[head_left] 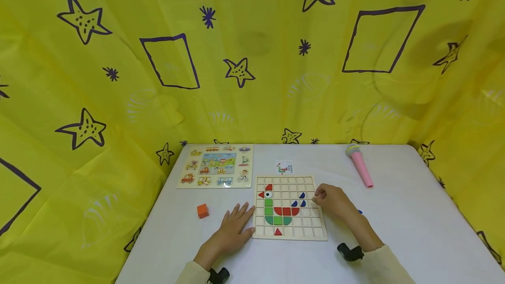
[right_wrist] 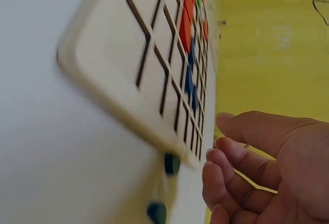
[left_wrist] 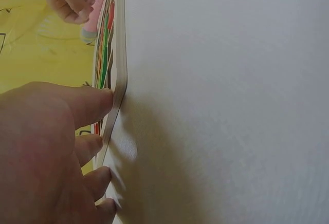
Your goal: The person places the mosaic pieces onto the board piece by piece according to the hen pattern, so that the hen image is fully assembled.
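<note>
A wooden grid board (head_left: 307, 232) lies on the white table, holding flat coloured pieces in a bird-like shape. Among them are a red piece (head_left: 287, 211), a green square (head_left: 268, 202) and small blue pieces (head_left: 302, 195). My left hand (head_left: 233, 230) rests with spread fingers at the board's left edge; its thumb touches the rim in the left wrist view. By the right edge hovers my right hand (head_left: 335, 200), fingers loosely bent, with nothing visible between thumb and fingertips (right_wrist: 223, 121). Two dark blue pieces (right_wrist: 172, 164) lie beside the board below this hand.
Behind the board lies a small picture card (head_left: 284, 167) showing a similar bird. A picture puzzle board (head_left: 218, 163) is at the back left, with an orange cube (head_left: 203, 211) in front. At the back right lies a pink microphone (head_left: 360, 168). A yellow patterned curtain (head_left: 256, 108) hangs behind.
</note>
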Motion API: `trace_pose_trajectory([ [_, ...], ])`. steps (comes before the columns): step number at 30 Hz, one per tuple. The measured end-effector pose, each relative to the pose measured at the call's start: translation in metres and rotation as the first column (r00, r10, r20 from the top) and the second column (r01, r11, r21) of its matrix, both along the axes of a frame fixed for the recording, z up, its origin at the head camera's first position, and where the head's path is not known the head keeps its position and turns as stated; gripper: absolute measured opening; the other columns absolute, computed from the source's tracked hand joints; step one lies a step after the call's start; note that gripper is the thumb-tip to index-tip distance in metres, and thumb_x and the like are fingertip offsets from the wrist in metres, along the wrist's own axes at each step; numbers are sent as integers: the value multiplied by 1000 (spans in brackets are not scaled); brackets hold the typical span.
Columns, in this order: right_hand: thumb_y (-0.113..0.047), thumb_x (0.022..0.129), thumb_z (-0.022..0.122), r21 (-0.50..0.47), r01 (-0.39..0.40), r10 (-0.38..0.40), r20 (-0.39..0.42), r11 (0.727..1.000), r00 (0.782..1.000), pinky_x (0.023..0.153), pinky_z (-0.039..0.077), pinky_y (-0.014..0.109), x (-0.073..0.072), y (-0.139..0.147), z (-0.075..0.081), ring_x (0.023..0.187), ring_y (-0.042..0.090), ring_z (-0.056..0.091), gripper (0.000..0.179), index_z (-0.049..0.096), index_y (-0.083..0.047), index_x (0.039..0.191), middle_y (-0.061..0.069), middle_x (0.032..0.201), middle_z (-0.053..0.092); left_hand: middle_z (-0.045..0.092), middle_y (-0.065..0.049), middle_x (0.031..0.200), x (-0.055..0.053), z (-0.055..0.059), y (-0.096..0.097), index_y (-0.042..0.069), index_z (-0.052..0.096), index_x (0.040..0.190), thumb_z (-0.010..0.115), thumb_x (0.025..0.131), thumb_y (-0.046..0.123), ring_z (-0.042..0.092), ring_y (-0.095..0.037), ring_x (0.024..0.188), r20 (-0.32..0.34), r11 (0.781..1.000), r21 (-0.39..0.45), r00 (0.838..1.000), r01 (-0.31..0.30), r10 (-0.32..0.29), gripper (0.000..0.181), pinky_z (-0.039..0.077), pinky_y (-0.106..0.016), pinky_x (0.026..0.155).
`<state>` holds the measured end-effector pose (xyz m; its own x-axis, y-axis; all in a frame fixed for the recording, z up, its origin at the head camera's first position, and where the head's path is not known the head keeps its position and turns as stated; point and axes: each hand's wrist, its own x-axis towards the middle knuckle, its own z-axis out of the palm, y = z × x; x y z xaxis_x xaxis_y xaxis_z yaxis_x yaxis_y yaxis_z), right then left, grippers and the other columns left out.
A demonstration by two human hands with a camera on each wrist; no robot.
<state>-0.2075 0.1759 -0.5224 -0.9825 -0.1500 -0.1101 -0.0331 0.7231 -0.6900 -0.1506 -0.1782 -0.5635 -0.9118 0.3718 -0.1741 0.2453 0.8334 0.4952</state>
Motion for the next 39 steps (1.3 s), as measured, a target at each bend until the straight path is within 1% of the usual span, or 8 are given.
trace_pose_trajectory([
  [5,-14,95,75,49,0,0,15,999,1000,71,50,35,0,34,3,84,23,58,19,68,1,104,8,91,65,28,-8,174,1,-1,0,23,36,166,58,106,45,17,-39,163,4,1000,3,1000,-4,4,68,12,-68,128],
  [12,-18,91,80,164,-75,67,54,984,996,89,54,58,9,76,-1,100,38,62,33,66,5,109,22,107,64,28,-8,174,1,1,0,22,36,166,58,106,44,17,-40,162,2,1000,1,1000,-3,3,67,12,-68,128],
  [17,-22,89,84,199,-107,89,95,974,991,89,54,63,14,91,-7,105,45,62,40,63,3,113,28,113,60,28,-10,174,2,3,-1,20,37,166,58,106,42,17,-41,162,2,1000,13,1000,-4,4,67,11,-69,128],
  [22,-24,88,85,199,-92,85,46,976,995,85,49,65,12,86,-17,106,41,62,40,65,-3,116,21,115,63,28,-9,174,1,1,-1,21,37,166,58,106,42,17,-40,162,-3,1000,13,1000,-3,3,67,11,-69,128],
  [26,-15,90,79,174,-115,119,-13,978,993,82,45,59,14,71,-22,106,35,61,29,67,-9,116,13,114,63,28,-9,174,1,0,-1,21,37,166,58,106,43,17,-40,163,-5,1000,12,1000,1,-1,67,11,-68,128],
  [29,-9,93,75,169,-125,138,-65,978,988,80,43,52,17,59,-23,101,27,62,18,69,-13,109,7,107,64,28,-8,175,0,0,-1,22,36,166,57,107,44,17,-40,163,-4,1000,8,1000,1,-1,67,11,-68,128],
  [32,-11,95,74,178,-110,130,-107,978,986,78,39,46,19,52,-24,91,18,60,9,69,-15,102,0,97,63,28,-8,174,0,0,0,22,36,166,57,106,45,17,-39,163,-4,1000,1,1000,1,-1,67,11,-68,128],
  [39,-14,94,75,185,-68,92,-125,980,988,76,38,45,20,47,-28,78,12,58,11,66,-12,99,-6,80,61,28,-8,174,1,3,1,22,37,166,58,106,44,17,-40,163,0,1000,5,1000,-1,1,67,12,-69,128],
])
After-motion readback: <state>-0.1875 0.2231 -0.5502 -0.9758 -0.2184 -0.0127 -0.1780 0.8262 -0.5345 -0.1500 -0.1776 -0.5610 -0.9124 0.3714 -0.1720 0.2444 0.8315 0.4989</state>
